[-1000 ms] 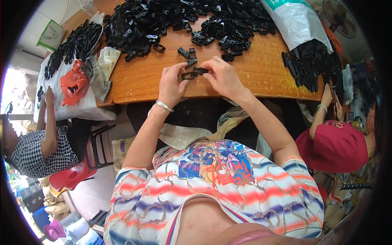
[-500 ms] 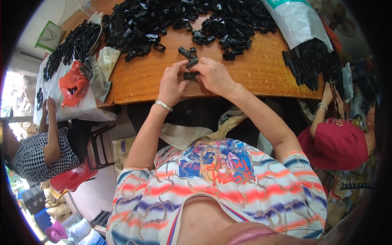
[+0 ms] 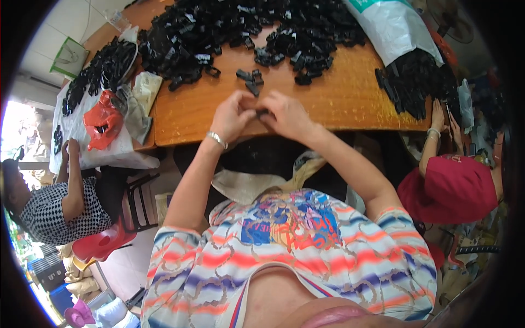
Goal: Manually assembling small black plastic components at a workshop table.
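Observation:
Both hands meet above the table's near edge, around a small black plastic part [image 3: 263,113] that is mostly covered by fingers. My left hand [image 3: 234,118] is closed, thumb and fingertips pinching at the part's left side. My right hand [image 3: 288,116], fingers bent, grips it from the right. Just beyond the fingertips lie a few loose black plastic pieces [image 3: 251,82] on the wooden table [image 3: 350,98]. Blur hides the part's exact shape.
A big heap of black plastic parts [image 3: 186,38] covers the table's far side. At right, a white sack [image 3: 396,33] lies by more black pieces [image 3: 407,87]. A red plastic bag [image 3: 104,121] sits at left. People work on both sides.
My hands have drawn slightly nearer to me and closed more tightly around the black part, which shows less now. The person at left has shifted their hands a little.

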A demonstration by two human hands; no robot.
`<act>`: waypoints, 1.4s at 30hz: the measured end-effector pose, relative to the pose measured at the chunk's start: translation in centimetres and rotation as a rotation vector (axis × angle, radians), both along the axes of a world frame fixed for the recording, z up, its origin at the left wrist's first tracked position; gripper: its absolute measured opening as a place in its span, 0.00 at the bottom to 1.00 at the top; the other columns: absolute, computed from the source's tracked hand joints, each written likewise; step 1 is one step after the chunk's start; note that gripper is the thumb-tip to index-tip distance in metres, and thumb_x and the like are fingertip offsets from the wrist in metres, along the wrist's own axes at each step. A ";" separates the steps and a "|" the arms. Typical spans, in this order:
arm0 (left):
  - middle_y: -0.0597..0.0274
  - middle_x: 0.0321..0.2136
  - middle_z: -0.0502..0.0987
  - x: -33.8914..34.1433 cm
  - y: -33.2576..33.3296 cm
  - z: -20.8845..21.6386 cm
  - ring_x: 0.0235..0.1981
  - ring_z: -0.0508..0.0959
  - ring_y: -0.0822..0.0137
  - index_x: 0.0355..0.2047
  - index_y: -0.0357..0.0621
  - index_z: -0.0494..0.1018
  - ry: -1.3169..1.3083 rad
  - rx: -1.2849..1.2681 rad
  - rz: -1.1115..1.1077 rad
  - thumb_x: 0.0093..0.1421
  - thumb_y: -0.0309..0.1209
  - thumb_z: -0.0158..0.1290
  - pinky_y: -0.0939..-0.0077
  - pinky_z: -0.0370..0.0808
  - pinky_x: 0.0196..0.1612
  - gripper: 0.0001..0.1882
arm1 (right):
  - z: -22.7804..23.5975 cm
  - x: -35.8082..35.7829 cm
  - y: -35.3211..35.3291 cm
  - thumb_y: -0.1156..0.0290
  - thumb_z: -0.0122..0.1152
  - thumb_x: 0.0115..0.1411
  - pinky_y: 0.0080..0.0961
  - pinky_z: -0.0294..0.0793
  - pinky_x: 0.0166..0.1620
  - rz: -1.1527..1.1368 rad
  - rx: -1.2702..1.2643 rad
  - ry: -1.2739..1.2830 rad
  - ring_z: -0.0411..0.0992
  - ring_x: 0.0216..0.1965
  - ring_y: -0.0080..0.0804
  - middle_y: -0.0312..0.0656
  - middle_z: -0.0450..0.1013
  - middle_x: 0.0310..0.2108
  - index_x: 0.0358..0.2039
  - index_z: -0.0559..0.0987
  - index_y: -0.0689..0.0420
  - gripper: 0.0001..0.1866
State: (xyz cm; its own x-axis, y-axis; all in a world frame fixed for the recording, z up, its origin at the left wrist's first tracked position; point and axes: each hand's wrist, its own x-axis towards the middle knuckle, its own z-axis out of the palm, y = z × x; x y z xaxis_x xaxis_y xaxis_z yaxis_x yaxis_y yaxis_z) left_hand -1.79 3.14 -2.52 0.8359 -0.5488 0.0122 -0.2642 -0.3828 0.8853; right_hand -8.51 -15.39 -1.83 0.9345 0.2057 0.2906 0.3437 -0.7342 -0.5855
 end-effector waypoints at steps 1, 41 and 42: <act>0.58 0.33 0.80 -0.7 0.4 0.4 0.36 0.80 0.68 0.44 0.37 0.72 0.053 0.051 -0.080 0.53 0.23 0.60 0.75 0.77 0.42 0.17 | 0.0 -1.0 -0.1 0.70 0.66 0.50 0.42 0.74 0.39 0.027 -0.001 0.029 0.73 0.37 0.50 0.46 0.72 0.34 0.33 0.77 0.57 0.11; 0.60 0.36 0.73 1.2 -0.6 0.3 0.41 0.76 0.57 0.39 0.46 0.77 -0.412 0.270 0.019 0.51 0.31 0.62 0.65 0.75 0.42 0.14 | 0.9 0.6 -3.9 0.75 0.66 0.52 0.37 0.75 0.40 -0.082 -0.275 -0.005 0.74 0.38 0.47 0.45 0.72 0.37 0.40 0.77 0.57 0.14; 0.60 0.35 0.73 1.2 -0.6 0.2 0.41 0.75 0.57 0.38 0.46 0.77 -0.415 0.271 0.020 0.51 0.31 0.62 0.64 0.75 0.41 0.13 | 1.3 0.7 -3.7 0.73 0.67 0.51 0.37 0.75 0.40 -0.105 -0.197 -0.031 0.74 0.37 0.46 0.45 0.73 0.36 0.39 0.77 0.57 0.14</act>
